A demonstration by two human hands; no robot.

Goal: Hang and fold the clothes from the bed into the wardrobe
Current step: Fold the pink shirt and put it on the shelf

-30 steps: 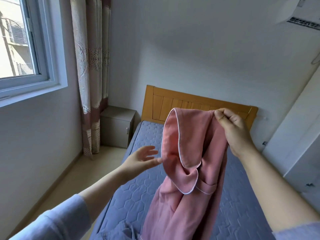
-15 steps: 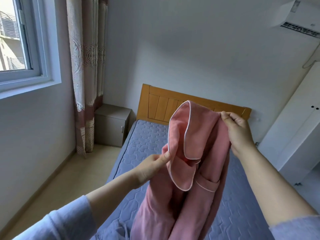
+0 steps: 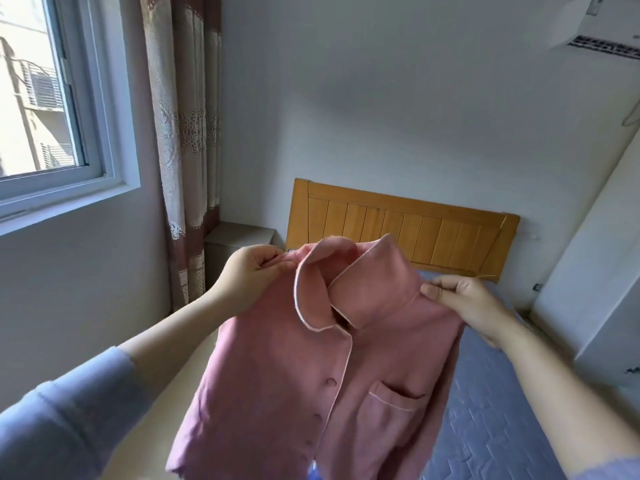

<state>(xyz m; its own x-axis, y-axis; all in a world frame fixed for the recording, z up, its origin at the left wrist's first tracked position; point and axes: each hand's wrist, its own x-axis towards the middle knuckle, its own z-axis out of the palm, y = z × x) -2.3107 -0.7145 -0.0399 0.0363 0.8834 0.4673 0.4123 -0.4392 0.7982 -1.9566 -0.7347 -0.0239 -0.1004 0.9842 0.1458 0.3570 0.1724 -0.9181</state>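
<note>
Far left of the shirt is the window (image 3: 52, 98), and nearer to it the curtain (image 3: 187, 133) hangs to the floor. A nightstand (image 3: 235, 247) stands behind the shirt's left shoulder, partly hidden by the left hand (image 3: 252, 271). That hand pinches the left shoulder of the shirt between thumb and curled fingers.

The shirt (image 3: 329, 375) is pink and held up in the air between both hands, its front to the camera. Its collar is edged with pale piping, buttons run down the middle, and a chest pocket sits right of them. Its hem runs out of view at the bottom.

Behind the collar is the headboard (image 3: 398, 230). The right hand (image 3: 464, 299) grips the shirt's right shoulder, thumb on top and fingers curled under the cloth. The bed (image 3: 502, 410) lies below and right of the shirt. The wardrobe (image 3: 595, 271) stands far right, with an air conditioner (image 3: 602, 26) high above it.
</note>
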